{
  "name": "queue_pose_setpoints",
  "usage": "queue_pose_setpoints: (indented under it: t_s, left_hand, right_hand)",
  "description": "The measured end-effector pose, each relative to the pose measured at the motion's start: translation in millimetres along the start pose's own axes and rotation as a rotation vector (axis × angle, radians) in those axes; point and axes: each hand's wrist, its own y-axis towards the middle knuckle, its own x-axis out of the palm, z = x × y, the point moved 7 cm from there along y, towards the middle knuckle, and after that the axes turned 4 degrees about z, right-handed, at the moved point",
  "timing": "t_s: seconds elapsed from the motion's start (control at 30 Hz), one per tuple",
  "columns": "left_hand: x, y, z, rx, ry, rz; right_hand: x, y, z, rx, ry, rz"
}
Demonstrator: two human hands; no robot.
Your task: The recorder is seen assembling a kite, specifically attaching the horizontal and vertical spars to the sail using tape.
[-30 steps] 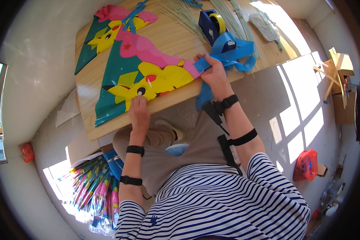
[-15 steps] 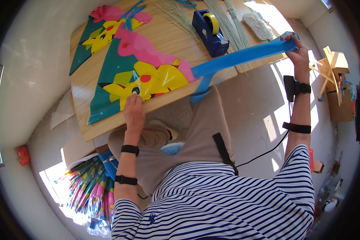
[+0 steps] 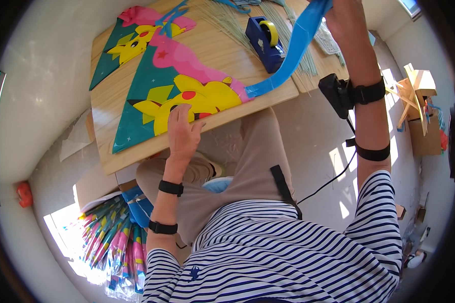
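A triangular kite sail (image 3: 146,81) in green, pink and yellow, printed with a cartoon animal, lies flat at the near edge of the wooden table. My left hand (image 3: 183,132) rests its stretched fingertips on the yellow print and holds nothing. From the sail's right corner a wide blue ribbon (image 3: 296,53) curves up and away. My right hand (image 3: 346,22) is raised at the top right with the ribbon's far end gripped in it; its fingers are partly cut off by the frame. A second similar sail (image 3: 132,46) lies farther left, with blue ribbon over it.
On the wooden table (image 3: 227,55) stand a dark blue tape dispenser (image 3: 263,48) with a yellow roll and several bundles of thin pale rods (image 3: 215,22). A clear plastic tray (image 3: 327,41) sits behind my right arm. Packed colourful bundles (image 3: 111,237) lie at lower left; wooden pieces (image 3: 414,91) stand at right.
My right hand has swung up and inward, turning the taut ribbon into an upward curve. My left fingers have spread from a pinch and shifted slightly right on the sail.
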Motion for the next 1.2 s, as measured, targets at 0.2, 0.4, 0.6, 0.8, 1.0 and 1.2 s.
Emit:
queue_pose_setpoints:
  t_s: [0.2, 0.4, 0.6, 0.8, 1.0, 1.2]
  left_hand:
    - [19.5, 37.3, 31.6, -0.380, -1.031, 0.059]
    - [14.5, 43.9, -29.1, -0.590, -1.708, 0.362]
    - [-1.9, 5.0, -132.0, -0.492, -0.935, 0.380]
    - [10.5, 7.1, -137.2, -0.957, -1.576, 0.439]
    - [13.4, 1.2, -145.0, -0.972, -1.536, 0.419]
    - [19.9, -5.3, -151.1, -0.997, -1.524, 0.404]
  right_hand:
    - [232.5, -131.6, 61.8, -0.411, -0.298, -0.326]
    - [300.5, -252.4, 144.9, -0.271, -0.727, -0.936]
    - [225.3, -214.3, 142.6, -0.285, -0.442, -0.720]
    - [85.1, -93.3, 284.3, 0.346, -1.019, -0.294]
    - [100.4, -88.9, 328.5, 0.416, -1.070, -0.312]
    - [96.3, -82.5, 357.0, 0.503, -1.120, -0.289]
